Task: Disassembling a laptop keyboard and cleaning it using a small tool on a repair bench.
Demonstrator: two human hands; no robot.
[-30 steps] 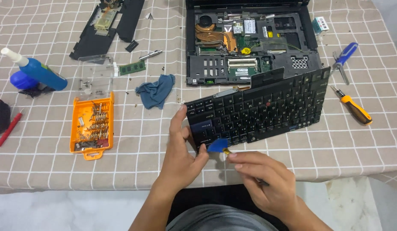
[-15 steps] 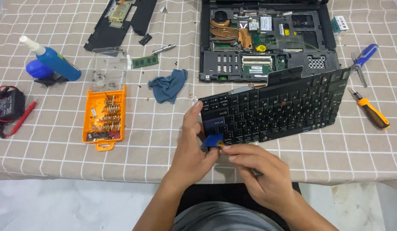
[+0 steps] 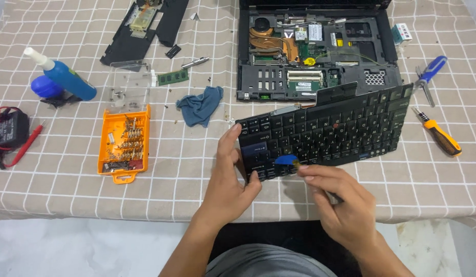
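Observation:
A black laptop keyboard (image 3: 330,131) lies tilted on the checked tablecloth (image 3: 186,174), in front of an opened laptop base (image 3: 315,56) with its boards bare. My left hand (image 3: 229,179) grips the keyboard's near left corner, thumb on the keys. My right hand (image 3: 340,202) pinches a small blue pick (image 3: 285,160) whose tip rests on the keys by the bottom edge.
An orange bit case (image 3: 124,146) with a clear lid, a blue cloth (image 3: 199,105), a memory stick (image 3: 172,77), a blue bottle (image 3: 66,79) and a black meter (image 3: 10,131) lie to the left. A blue-handled tool (image 3: 428,74) and an orange screwdriver (image 3: 440,137) lie to the right. A black panel (image 3: 145,25) sits far left.
The view has shifted, so everything sits further right and lower in frame. The hands keep the same grip; the blue pick stays at the keyboard's lower left keys.

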